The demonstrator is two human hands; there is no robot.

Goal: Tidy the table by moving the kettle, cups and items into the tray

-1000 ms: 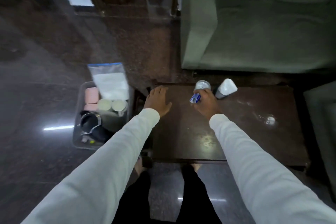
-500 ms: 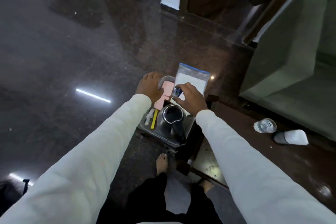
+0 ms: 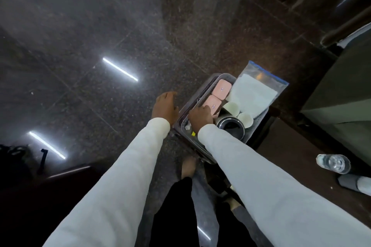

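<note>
We stand over the tray (image 3: 185,109), which sits low beside the dark desk (image 3: 291,152), at the desk's left end. Our right hand (image 3: 200,115) reaches into the tray's near-left corner, palm down, its fingers (image 3: 205,108) curled together against the nearer of two pink boxes (image 3: 213,102). Whether they pinch a small item underneath cannot be determined; the hand covers that spot. Our left hand (image 3: 165,107) hangs just outside the tray's left wall with its fingers loosely together and gripping nothing. We judge that it is placed there to steady the tray.

Tray contents:
- The kettle (image 3: 231,127), lid off, stands at the near side with its dark interior facing up.
- Two pale cups (image 3: 230,108) lie tipped between the kettle and a clear zip bag (image 3: 255,92) of white material. The bag leans across the far-right corner, too large to lie flat.
- A yellow item (image 3: 193,133) and a small clear piece (image 3: 188,126) lie near the wrist.

The flat boxes line the left wall, which leaves the centre to the bulky kettle.

Remaining on the desk: a clear bottle (image 3: 333,163) and a grey-and-white container (image 3: 354,183), both lying on their sides near the right edge of view. We judge the task mostly done, with these two pending.

Each pink box carries a small mark on its lid; it is too small to read. No other writing is legible.
</note>
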